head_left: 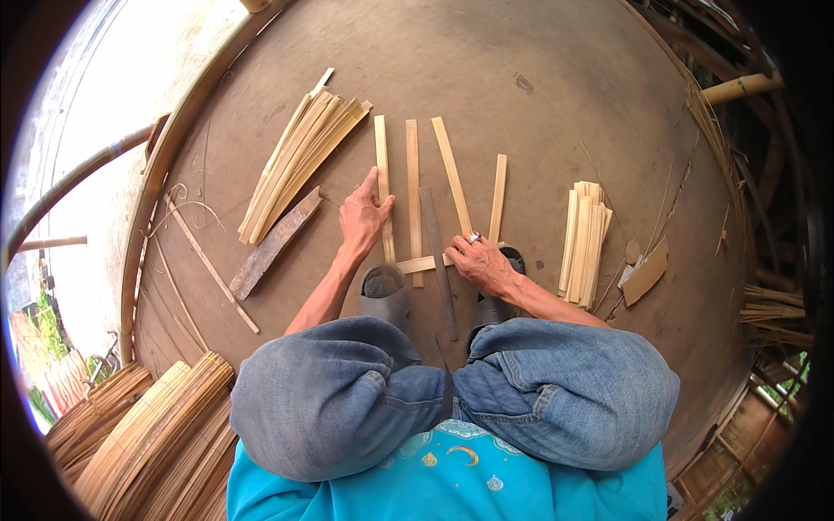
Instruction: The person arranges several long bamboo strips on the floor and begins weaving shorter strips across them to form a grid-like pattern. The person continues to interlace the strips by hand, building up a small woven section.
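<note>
Head view, left grip (366, 213) half spread, touching strip (384, 181)

Set out on the ground (539, 69) before the feet, from left to right: a first strip (382, 156) with the left hand (365, 213) at its left edge, a second strip (413, 191), a slat (432, 230), a third strip (451, 174) and a fourth strip (498, 198), plus a cross strip (419, 264) near the lower ends, between the left sandal (385, 293) and the right hand (479, 259). Farther left, a strip bundle (300, 169), then a slab (278, 241) just behind it, a stick (208, 260) beyond, and large bundles (161, 434) beside the left knee (300, 399). To the right, another bundle (585, 243), next a cardboard scrap (646, 271).
</note>
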### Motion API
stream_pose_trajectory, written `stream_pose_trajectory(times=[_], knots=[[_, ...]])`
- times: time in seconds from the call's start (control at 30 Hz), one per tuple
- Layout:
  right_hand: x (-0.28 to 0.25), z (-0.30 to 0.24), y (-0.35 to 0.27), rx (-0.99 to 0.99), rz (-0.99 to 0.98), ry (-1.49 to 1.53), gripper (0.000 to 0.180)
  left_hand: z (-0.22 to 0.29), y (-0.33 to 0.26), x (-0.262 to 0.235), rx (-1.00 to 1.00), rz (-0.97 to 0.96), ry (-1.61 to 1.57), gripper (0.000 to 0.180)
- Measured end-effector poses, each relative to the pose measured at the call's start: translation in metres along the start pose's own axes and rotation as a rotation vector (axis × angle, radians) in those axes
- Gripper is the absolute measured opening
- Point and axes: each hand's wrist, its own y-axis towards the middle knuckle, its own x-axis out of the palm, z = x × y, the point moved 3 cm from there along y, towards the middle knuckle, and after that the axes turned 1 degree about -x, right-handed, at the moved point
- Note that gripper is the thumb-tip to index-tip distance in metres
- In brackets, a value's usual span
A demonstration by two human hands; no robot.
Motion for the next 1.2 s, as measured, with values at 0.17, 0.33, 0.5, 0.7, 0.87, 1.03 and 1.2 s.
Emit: stream_pose_trajectory(times=[0.17, 0.33, 0.5, 0.7, 0.87, 1.03, 1.2], knots=[[0.006, 0.0, -0.003, 0.017, 0.023, 0.036, 0.014, 0.001, 0.004, 0.002, 0.022, 0.027, -0.041, 0.072], [0.01, -0.001, -0.006, 0.046, 0.075, 0.087, 0.019, 0.004, 0.007, 0.002, -0.019, -0.013, -0.131, 0.07], [0.01, 0.002, -0.006, 0.089, 0.089, 0.15, 0.025, 0.006, 0.005, -0.002, -0.065, -0.019, -0.207, 0.068], [0.011, -0.001, -0.008, 0.085, 0.132, 0.2, 0.028, -0.001, 0.002, -0.012, -0.074, 0.001, -0.273, 0.07], [0.013, -0.005, -0.005, 0.075, 0.122, 0.22, 0.035, -0.002, -0.001, -0.016, -0.026, 0.054, -0.219, 0.069], [0.023, -0.005, -0.022, 0.113, 0.027, 0.211, 0.033, 0.016, 0.012, 0.003, -0.03, -0.017, -0.279, 0.068], [0.015, -0.011, -0.016, 0.096, 0.085, 0.231, 0.039, 0.014, 0.01, -0.003, -0.057, -0.033, -0.225, 0.067]])
